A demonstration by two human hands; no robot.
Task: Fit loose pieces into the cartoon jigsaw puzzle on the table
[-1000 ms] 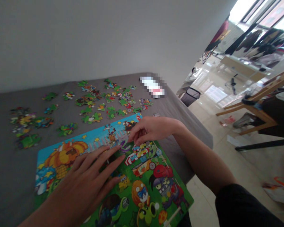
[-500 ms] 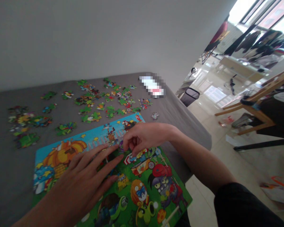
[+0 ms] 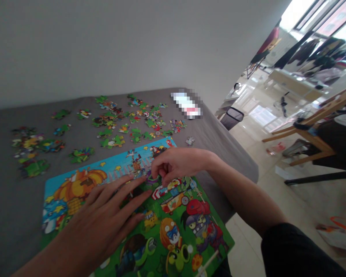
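Observation:
A jigsaw puzzle (image 3: 173, 215) with bright cartoon plants and a large orange pumpkin lies on a grey cloth-covered table (image 3: 14, 215). My left hand (image 3: 103, 209) rests flat on the puzzle, fingers spread, holding nothing. My right hand (image 3: 171, 164) curls over the puzzle's middle, its fingertips pinching a purple-edged puzzle piece (image 3: 151, 178). Much of that piece is hidden by my fingers. Beyond the board, several loose puzzle pieces (image 3: 135, 132) lie scattered on the cloth.
A pixelated object (image 3: 186, 104) lies at the table's far corner. A white wall rises behind the table. Right of the table's edge, the tiled floor (image 3: 248, 238) holds a black waste bin (image 3: 232, 118) and a wooden chair (image 3: 311, 140).
My right hand has moved left and slightly down, closing onto the purple-edged piece. My left hand has barely moved.

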